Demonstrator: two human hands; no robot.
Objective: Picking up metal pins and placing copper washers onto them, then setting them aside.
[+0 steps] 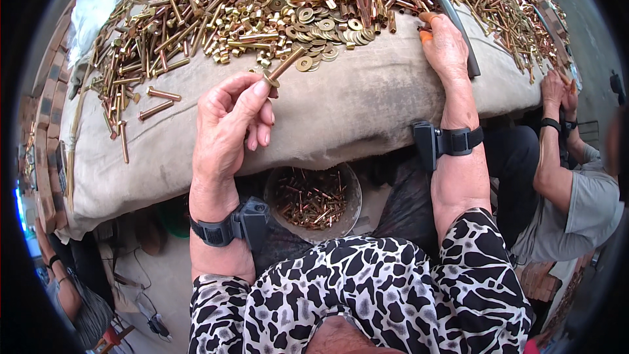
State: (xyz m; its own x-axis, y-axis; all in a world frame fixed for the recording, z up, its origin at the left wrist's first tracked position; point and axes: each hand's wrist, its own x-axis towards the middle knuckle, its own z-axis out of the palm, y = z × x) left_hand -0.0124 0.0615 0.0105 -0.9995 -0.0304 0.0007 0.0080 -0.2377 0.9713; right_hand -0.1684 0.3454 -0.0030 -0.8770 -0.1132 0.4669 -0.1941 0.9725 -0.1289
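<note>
My left hand (229,115) pinches a brass-coloured bolt (288,64) between thumb and forefinger, its shaft pointing up and away to the right. A washer (270,80) sits on it close to my fingertips. Beyond that hand lie loose flat washers (321,34) and short nuts (242,26). My right hand (445,49) reaches to the near edge of a heap of copper-coloured metal sleeves (380,0). Orange covers are on its fingertips, which are apart with nothing visible between them. A dark bar (458,23) runs along the right side of this hand.
Beige cloth (314,115) covers the work surface. Loose bolts (157,105) lie at left, and another heap (504,26) is right of the bar. Below the edge stands a bucket (357,203) holding bolts. Co-workers' arms (553,157) show at right and far left; a plastic bag (98,6) is back left.
</note>
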